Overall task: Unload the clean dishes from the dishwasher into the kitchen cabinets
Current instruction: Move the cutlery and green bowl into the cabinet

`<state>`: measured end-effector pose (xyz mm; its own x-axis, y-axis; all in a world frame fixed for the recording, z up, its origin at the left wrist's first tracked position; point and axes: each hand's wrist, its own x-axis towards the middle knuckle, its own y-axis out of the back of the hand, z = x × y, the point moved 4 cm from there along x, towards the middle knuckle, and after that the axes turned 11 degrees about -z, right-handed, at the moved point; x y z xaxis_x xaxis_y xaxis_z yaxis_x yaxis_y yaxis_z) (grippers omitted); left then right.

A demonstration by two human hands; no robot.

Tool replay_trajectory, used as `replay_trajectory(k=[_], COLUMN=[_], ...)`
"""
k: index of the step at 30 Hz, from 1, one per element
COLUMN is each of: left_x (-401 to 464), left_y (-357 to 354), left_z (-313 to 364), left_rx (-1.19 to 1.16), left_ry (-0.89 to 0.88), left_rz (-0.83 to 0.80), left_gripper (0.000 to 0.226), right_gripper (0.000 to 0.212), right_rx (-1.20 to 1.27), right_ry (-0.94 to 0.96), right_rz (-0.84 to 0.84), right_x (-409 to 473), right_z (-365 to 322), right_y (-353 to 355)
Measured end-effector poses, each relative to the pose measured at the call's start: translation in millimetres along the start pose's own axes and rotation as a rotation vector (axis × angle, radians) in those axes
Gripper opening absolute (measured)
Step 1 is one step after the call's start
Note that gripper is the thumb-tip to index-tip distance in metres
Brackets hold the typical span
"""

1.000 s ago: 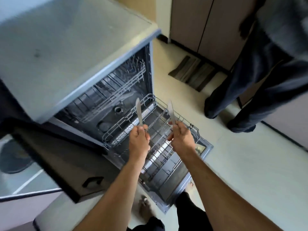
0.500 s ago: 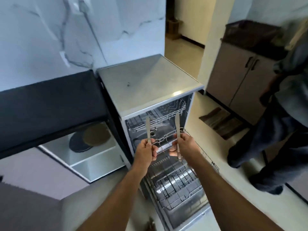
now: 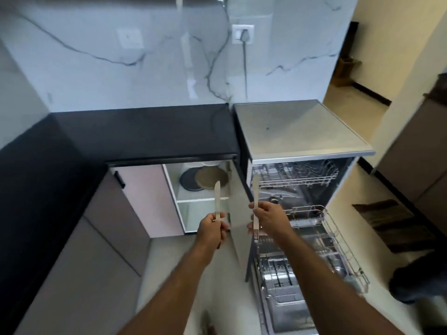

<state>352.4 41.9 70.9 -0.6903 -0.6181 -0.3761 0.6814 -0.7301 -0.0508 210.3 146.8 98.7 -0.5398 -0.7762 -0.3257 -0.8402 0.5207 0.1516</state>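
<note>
My left hand [image 3: 212,229] grips a silver table knife [image 3: 217,197] by its handle, blade pointing up, in front of the open lower cabinet [image 3: 203,201]. A second table knife [image 3: 256,192] stands upright in my right hand [image 3: 267,220], just left of the open dishwasher [image 3: 302,180]. Its lower rack [image 3: 338,240] is pulled out over the lowered door and looks bare; the upper rack [image 3: 295,175] sits inside. Two round plates [image 3: 205,178], one dark and one tan, lie on the cabinet's upper shelf.
A black countertop [image 3: 145,131] runs along the marble wall and down the left side. The dishwasher's grey top [image 3: 297,126] adjoins it. A striped mat [image 3: 396,226] lies on the floor at right, with another person's dark foot [image 3: 416,284] near it. Brown cabinets [image 3: 420,165] stand far right.
My head has lifted and turned left, bringing the countertop, wall and open cabinet into view. Both hands have carried the knives from over the dishwasher rack leftward toward the cabinet.
</note>
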Motion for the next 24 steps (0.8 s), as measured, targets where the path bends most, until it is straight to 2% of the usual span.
replay_trajectory(k=[7,15,24], left_x=[-10,17,55], left_y=[89,207,281], left_z=[9,12,0], left_rx=[-0.076,-0.027,-0.083], left_ry=[-0.023,-0.025,-0.022], left_rz=[0.078,0.145,0.148], left_gripper=[0.032,0.030,0.022], right_gripper=[0.018,0.016,0.013], right_rx=[-0.026,-0.009,-0.039], right_ry=[-0.003,-0.052,-0.084], right_rz=[-0.131,-0.244,-0.209], right_x=[31,96,148], right_z=[-32,-58,-51], right_y=[-91,-203,-271])
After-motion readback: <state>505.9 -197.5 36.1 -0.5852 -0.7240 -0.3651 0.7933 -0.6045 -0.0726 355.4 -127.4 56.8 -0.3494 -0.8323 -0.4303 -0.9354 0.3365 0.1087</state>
